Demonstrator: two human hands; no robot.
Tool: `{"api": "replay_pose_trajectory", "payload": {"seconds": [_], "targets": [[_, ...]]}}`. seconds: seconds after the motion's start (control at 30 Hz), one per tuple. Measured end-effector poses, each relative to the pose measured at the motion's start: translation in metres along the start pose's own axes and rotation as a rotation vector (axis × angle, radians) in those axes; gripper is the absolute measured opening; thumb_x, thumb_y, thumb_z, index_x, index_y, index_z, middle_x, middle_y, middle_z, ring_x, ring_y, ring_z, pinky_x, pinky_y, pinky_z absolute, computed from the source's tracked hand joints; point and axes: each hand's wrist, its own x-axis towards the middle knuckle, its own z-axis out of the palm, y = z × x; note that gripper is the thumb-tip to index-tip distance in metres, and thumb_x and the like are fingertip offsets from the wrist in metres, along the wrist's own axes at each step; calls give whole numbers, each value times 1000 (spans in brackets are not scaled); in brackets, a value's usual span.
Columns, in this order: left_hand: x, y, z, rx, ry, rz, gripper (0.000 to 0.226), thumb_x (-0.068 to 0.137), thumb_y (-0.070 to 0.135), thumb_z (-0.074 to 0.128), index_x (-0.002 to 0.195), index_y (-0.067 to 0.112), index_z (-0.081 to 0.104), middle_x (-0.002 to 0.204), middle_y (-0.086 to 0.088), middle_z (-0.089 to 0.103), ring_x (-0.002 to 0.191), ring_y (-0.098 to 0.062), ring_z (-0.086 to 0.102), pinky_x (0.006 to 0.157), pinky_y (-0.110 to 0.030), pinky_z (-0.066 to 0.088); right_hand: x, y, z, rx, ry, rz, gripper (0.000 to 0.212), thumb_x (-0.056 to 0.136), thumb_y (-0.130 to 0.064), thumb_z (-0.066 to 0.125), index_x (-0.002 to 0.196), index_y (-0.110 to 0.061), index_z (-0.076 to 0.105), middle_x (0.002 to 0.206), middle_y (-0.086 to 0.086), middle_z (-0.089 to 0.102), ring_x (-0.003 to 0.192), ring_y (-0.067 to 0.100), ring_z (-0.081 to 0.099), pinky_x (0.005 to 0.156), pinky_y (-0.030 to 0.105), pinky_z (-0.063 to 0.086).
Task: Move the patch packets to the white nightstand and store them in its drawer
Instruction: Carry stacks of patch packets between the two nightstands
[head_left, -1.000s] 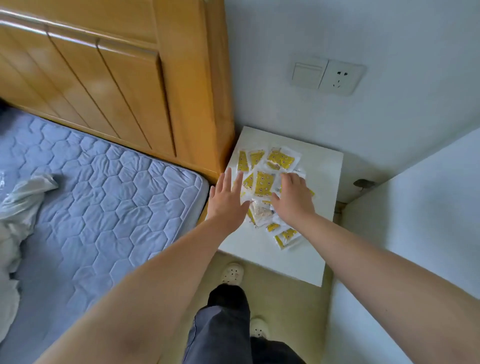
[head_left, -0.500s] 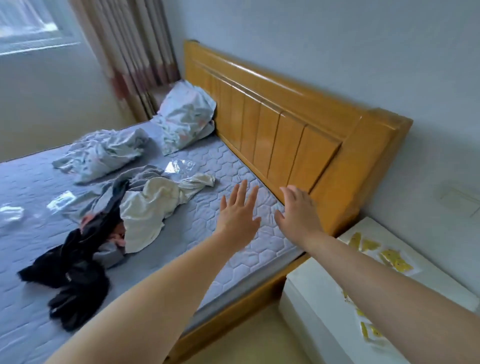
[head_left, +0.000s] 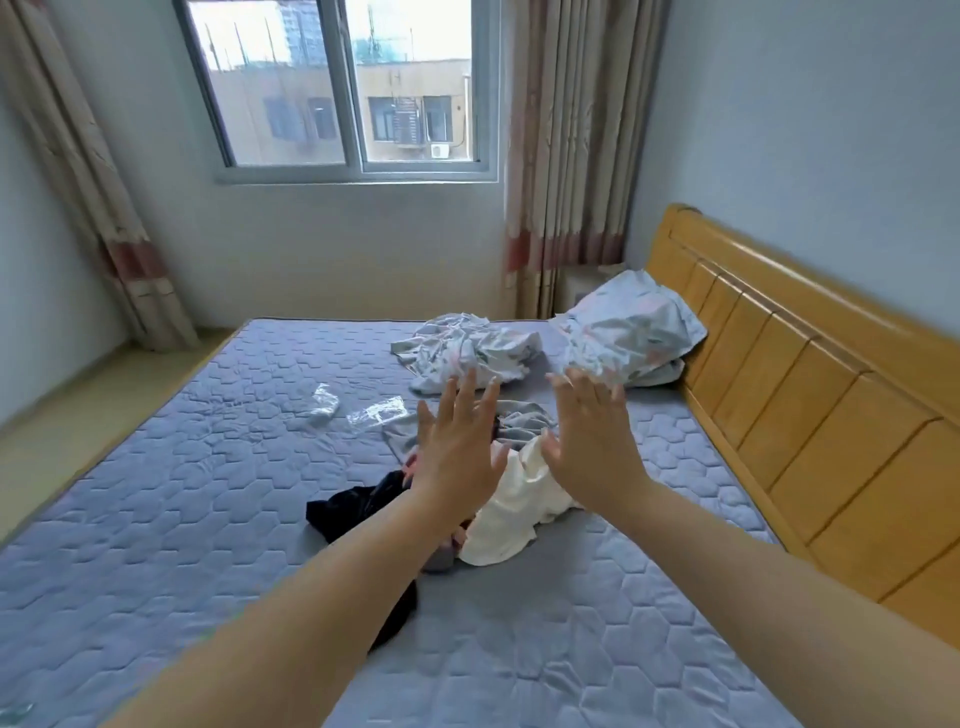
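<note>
The left hand (head_left: 457, 457) and its forearm cover part of the black garment (head_left: 353, 506).

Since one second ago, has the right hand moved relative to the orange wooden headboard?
Yes: the right hand went from past the end of the headboard to over the grey quilted mattress.

Grey-blue mattress (head_left: 182, 493), quilted in hexagons. On it, white garment (head_left: 514, 514) beside black garment (head_left: 353, 512); toward its far end, pale floral-print bedding (head_left: 467, 348) and pillow (head_left: 628, 332). Along its right side, honey-yellow wooden headboard (head_left: 810, 395). Beyond it, beige curtains (head_left: 566, 156) with red bands.
</note>
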Motion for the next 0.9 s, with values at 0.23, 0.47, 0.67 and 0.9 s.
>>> {"api": "replay_pose_trajectory", "payload": {"seconds": [0.23,0.47,0.67,0.9], "targets": [[72,-86,-24,76,138,-92,78,96,50,40,153,24,-8,159,-4,-20,147,-26,-14,114,-55,-2,104,-47,11,25,77,-139,74,62,-21,75,125,-9,40,132,18,50,125,37,48,100,64,36],[110,-147,-56,149,310,-170,80,94,43,48,153,24,-4,161,-8,-6,148,-30,-3,113,-58,2,191,-82,28,34,129,-210,71,69,-26,75,130,-7,43,136,19,47,128,38,44,103,62,34],[99,-218,-89,260,353,-217,78,94,43,47,153,22,1,161,-10,-1,148,-31,2,113,-60,9,228,-156,39,60,159,-282,71,67,-27,78,128,-5,49,135,20,50,127,38,47,100,62,35],[64,-340,-131,311,378,-271,76,95,47,43,154,23,0,161,-6,-7,148,-29,-6,113,-61,8,256,-295,44,235,260,-321,55,90,-37,50,134,-6,47,143,18,44,133,37,40,108,58,27]]}}
